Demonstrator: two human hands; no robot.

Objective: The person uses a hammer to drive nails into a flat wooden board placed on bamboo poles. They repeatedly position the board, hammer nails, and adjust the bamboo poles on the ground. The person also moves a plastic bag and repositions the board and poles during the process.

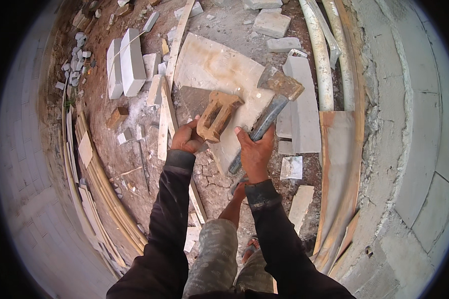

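My left hand is closed at the lower edge of a tool with a looped, worn wooden handle. A flat brownish-grey plate or blade shows beside that handle; I cannot tell the tool's exact kind. In my right hand is a hatchet, gripped round its dark grey shaft with the thumb along it. Its rusty, pale-spattered head points up and away to the right. Both tools are held over a large pale stained board lying on the ground.
White blocks lie at the left, with another long block to the right. Wooden strips cross the dirt. Pale pipes and planks run beside the right wall. Bamboo poles line the left.
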